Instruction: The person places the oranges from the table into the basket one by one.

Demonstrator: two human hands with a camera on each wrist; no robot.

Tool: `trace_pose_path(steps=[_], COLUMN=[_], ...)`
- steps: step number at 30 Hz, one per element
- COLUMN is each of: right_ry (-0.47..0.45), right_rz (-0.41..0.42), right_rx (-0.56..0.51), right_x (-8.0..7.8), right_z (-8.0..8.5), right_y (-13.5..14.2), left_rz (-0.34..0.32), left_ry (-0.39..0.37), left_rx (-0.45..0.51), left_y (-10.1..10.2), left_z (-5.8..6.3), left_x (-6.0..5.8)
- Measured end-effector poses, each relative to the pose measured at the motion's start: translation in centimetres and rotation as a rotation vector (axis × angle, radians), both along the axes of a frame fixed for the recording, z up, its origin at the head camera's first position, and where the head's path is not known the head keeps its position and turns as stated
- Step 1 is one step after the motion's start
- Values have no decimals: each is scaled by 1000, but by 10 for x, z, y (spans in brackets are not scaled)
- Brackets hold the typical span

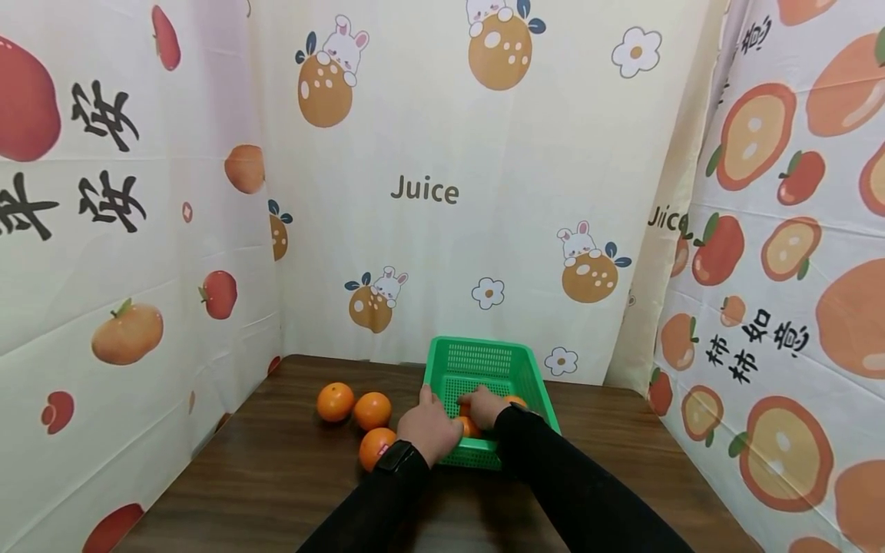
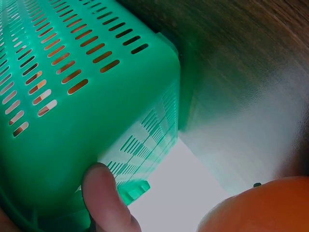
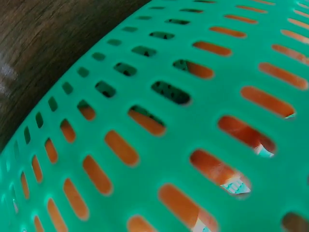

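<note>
A green plastic basket (image 1: 484,355) with slotted walls stands on the table, with several oranges inside near its front end. My left hand (image 1: 429,427) holds the basket's rim at the near left corner. In the left wrist view, one finger (image 2: 105,199) lies against the green wall. My right hand (image 1: 486,407) reaches down inside the basket, its fingers over an orange (image 1: 465,410); the fingertips are partly hidden. Another orange (image 1: 470,428) lies by the front wall, and one more (image 1: 515,400) shows behind the right wrist. Through the slots (image 3: 120,147) in the right wrist view, orange skin shows.
Left of the basket, three loose oranges lie on the dark wooden table (image 1: 276,461): one at the back (image 1: 335,402), one beside it (image 1: 372,411), and one (image 1: 376,448) close to my left wrist. Printed cloths (image 1: 429,253) hang behind and at both sides.
</note>
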State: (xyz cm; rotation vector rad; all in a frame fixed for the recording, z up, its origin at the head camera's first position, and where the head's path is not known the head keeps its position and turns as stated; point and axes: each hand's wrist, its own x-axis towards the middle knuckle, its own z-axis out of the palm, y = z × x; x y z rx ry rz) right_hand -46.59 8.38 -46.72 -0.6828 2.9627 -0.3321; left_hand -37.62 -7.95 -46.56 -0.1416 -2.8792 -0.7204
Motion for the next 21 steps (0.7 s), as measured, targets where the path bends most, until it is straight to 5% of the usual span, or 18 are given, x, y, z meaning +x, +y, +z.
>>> trace_pose_path(steps=[11,21], right_ry=[23,-8], right_rz=[-35,-53], right_rx=[-8,17], right_x=[5,34], right_z=[2,30], right_y=[0,-6], left_rz=[-16,-18], left_ry=[29,0], left_rx=[14,-16], left_y=[-1,-1], left_z=[-2,-3], left_x=[-1,-1])
